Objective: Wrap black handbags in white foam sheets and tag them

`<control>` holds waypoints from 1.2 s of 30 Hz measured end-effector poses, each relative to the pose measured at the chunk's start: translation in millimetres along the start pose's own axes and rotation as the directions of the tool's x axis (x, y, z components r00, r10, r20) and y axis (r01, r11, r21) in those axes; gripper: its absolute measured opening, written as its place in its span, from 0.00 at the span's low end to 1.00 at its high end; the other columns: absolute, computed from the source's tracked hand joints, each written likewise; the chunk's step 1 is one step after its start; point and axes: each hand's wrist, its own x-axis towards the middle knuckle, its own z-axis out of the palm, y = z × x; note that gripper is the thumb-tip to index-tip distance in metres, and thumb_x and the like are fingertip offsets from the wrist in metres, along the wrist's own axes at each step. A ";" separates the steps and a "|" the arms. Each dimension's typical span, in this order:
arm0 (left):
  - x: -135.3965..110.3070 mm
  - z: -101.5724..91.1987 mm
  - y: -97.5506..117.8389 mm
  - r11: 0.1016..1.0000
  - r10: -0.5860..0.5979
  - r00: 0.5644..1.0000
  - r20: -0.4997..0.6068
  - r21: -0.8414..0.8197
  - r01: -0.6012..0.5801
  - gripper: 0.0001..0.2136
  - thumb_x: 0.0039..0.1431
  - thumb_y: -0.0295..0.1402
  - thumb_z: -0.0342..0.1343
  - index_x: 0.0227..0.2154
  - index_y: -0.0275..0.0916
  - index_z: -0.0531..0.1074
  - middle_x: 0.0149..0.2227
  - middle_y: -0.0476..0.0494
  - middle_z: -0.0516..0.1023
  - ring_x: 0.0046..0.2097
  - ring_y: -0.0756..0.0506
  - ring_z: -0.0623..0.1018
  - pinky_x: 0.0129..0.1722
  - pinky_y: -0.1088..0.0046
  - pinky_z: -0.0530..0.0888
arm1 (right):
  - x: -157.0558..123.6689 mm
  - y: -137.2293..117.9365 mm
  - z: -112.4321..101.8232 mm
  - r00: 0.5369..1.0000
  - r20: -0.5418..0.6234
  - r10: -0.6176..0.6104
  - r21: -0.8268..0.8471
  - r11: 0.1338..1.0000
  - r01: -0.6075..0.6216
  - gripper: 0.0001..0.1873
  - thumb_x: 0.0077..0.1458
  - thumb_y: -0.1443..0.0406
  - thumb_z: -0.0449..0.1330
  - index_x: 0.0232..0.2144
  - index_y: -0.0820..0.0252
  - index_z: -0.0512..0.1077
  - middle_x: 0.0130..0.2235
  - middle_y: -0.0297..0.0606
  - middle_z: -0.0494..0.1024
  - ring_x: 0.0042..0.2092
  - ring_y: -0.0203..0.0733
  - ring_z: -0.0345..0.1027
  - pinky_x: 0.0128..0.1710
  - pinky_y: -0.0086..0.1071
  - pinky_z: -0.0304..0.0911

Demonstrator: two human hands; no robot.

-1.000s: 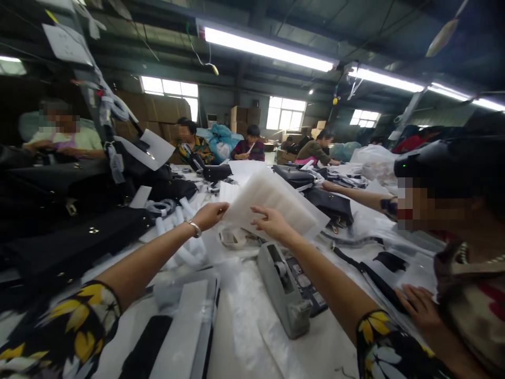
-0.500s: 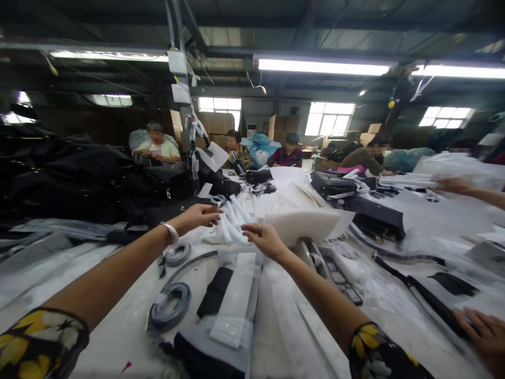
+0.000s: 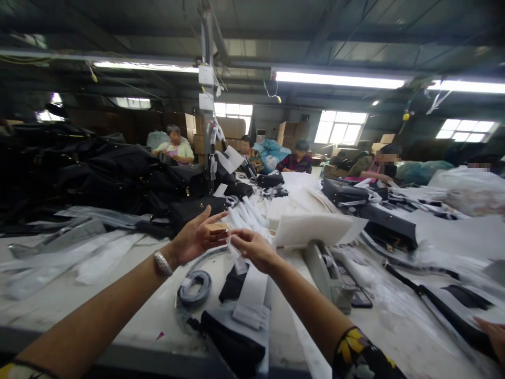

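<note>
My left hand [image 3: 193,239], with a silver bracelet at the wrist, is turned palm inward, its fingers partly spread. A small flat tan piece [image 3: 216,227] rests held at its fingers. Close beside it, my right hand [image 3: 254,250] pinches a small clear plastic piece [image 3: 236,259] that hangs from the fingertips. Below the hands lie a grey coiled strap [image 3: 195,288] and a folded black item [image 3: 233,337] partly covered by clear plastic. A white strip [image 3: 252,292] lies across it. Rolled white pieces [image 3: 246,210] lie just beyond my hands.
Black bags [image 3: 114,168] are heaped at the left. White sheets [image 3: 315,229] stand behind a grey tape dispenser [image 3: 325,273], with a phone [image 3: 361,298] beside it. Another person's hand [image 3: 491,331] shows at the right edge. Several people sit across the table.
My hands have come together and closer to me. My right hand now holds the clear plastic piece, and my left hand has turned, showing the tan piece. The view has shifted left.
</note>
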 end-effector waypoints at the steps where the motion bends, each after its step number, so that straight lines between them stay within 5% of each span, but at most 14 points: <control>1: -7.0 1.7 -5.5 0.997 0.006 1.000 0.010 -0.081 -0.005 0.37 0.60 0.62 0.47 0.64 0.42 0.60 0.47 0.37 0.78 0.47 0.41 0.79 0.50 0.61 0.74 | -4.8 3.0 3.7 1.000 -0.014 0.000 0.038 0.999 0.001 0.28 0.43 0.52 0.73 0.45 0.58 0.77 0.37 0.35 0.80 0.33 0.35 0.72 0.34 0.27 0.66; 4: -24.1 7.3 -25.9 0.959 0.066 0.998 -0.009 -0.277 -0.066 0.36 0.61 0.56 0.55 0.67 0.47 0.54 0.56 0.37 0.73 0.55 0.41 0.75 0.58 0.61 0.70 | -18.2 11.1 14.6 0.999 -0.052 -0.010 0.100 0.995 0.016 0.29 0.44 0.53 0.73 0.47 0.58 0.76 0.39 0.37 0.81 0.37 0.39 0.75 0.40 0.31 0.69; 7: -36.8 11.8 -45.9 0.974 0.056 0.993 -0.107 -0.214 -0.078 0.40 0.57 0.46 0.65 0.68 0.49 0.51 0.59 0.36 0.70 0.58 0.41 0.73 0.59 0.61 0.70 | -30.2 18.1 20.9 0.993 -0.119 -0.017 0.093 0.995 0.028 0.34 0.44 0.54 0.73 0.53 0.57 0.72 0.48 0.42 0.79 0.42 0.43 0.76 0.43 0.34 0.70; 11: -49.0 16.0 -60.1 0.998 -0.050 0.992 -0.113 -0.028 0.047 0.39 0.53 0.48 0.67 0.65 0.45 0.59 0.51 0.36 0.76 0.50 0.41 0.78 0.51 0.62 0.74 | -44.3 25.4 23.1 0.977 -0.188 -0.102 0.001 0.995 0.104 0.38 0.45 0.57 0.72 0.57 0.54 0.68 0.56 0.44 0.73 0.43 0.42 0.75 0.42 0.34 0.71; 14: -53.2 17.4 -62.7 0.996 -0.025 0.992 -0.125 0.079 0.035 0.31 0.49 0.43 0.70 0.56 0.41 0.72 0.39 0.42 0.80 0.40 0.45 0.78 0.43 0.69 0.74 | -53.1 28.4 23.3 0.971 -0.184 -0.153 -0.083 0.987 0.139 0.37 0.45 0.60 0.72 0.58 0.53 0.67 0.57 0.44 0.73 0.37 0.37 0.74 0.39 0.33 0.72; 18: -55.4 16.0 -58.4 0.996 0.021 0.978 -0.205 0.092 -0.003 0.20 0.46 0.37 0.73 0.41 0.35 0.78 0.29 0.46 0.79 0.33 0.49 0.75 0.35 0.75 0.72 | -64.7 30.4 20.9 0.972 -0.181 -0.152 -0.087 0.987 0.138 0.35 0.45 0.63 0.71 0.57 0.53 0.69 0.56 0.43 0.74 0.34 0.33 0.71 0.36 0.30 0.70; 23: -61.6 18.7 -45.8 0.999 -0.029 0.973 -0.228 -0.025 0.024 0.18 0.49 0.36 0.71 0.42 0.37 0.77 0.35 0.43 0.79 0.38 0.47 0.79 0.43 0.69 0.76 | -78.1 32.5 18.9 0.987 -0.132 -0.095 -0.018 0.995 0.094 0.36 0.45 0.65 0.71 0.58 0.51 0.69 0.55 0.41 0.74 0.32 0.31 0.69 0.35 0.30 0.70; 31: -70.4 34.7 -24.9 0.990 -0.034 0.973 -0.229 -0.140 0.001 0.15 0.53 0.32 0.66 0.44 0.40 0.78 0.32 0.47 0.77 0.38 0.48 0.79 0.44 0.74 0.77 | -97.2 37.2 28.1 0.925 -0.126 -0.358 -0.231 0.918 0.323 0.32 0.52 0.66 0.67 0.59 0.46 0.67 0.54 0.39 0.74 0.42 0.39 0.72 0.48 0.37 0.71; 36: -70.5 42.9 -10.8 1.000 -0.001 0.988 -0.152 0.018 0.004 0.14 0.54 0.36 0.67 0.42 0.39 0.79 0.28 0.48 0.75 0.33 0.49 0.75 0.40 0.72 0.76 | -103.0 26.4 29.2 0.975 -0.092 -0.200 -0.101 0.976 0.191 0.23 0.61 0.55 0.60 0.57 0.50 0.71 0.41 0.39 0.78 0.34 0.38 0.72 0.34 0.32 0.70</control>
